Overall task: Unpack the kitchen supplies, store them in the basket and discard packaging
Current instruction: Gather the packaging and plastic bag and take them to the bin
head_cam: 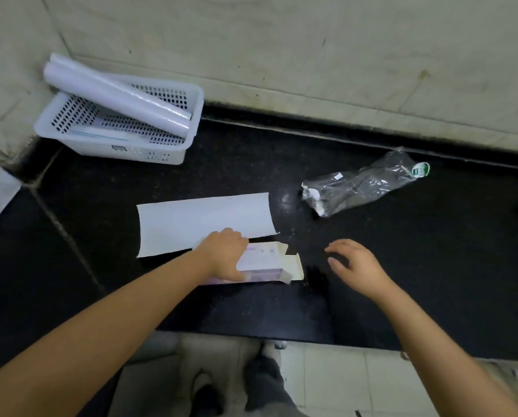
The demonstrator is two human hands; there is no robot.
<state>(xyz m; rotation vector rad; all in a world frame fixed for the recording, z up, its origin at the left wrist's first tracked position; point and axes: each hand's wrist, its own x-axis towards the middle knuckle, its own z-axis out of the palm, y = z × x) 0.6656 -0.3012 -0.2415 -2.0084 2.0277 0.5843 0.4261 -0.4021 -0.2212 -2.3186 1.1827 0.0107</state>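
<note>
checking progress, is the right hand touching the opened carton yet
Apart. The head view shows bare black counter between the right hand and the opened carton; only the left hand rests on it.

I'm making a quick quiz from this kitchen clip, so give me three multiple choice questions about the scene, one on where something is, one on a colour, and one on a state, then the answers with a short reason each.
1. Where does the roll of film lie?
A. Across the white basket
B. Beside the crumpled plastic wrapper
C. On the floor

2. What colour is the countertop?
A. White
B. Black
C. Green

3. How is the carton under the left hand?
A. Sealed shut
C. Crushed flat
B. Open at its end, flaps out

Answers: 1 A, the roll rests over the basket's rim. 2 B, the surface is dark black stone. 3 B, the flaps near the right hand stand open.
</note>
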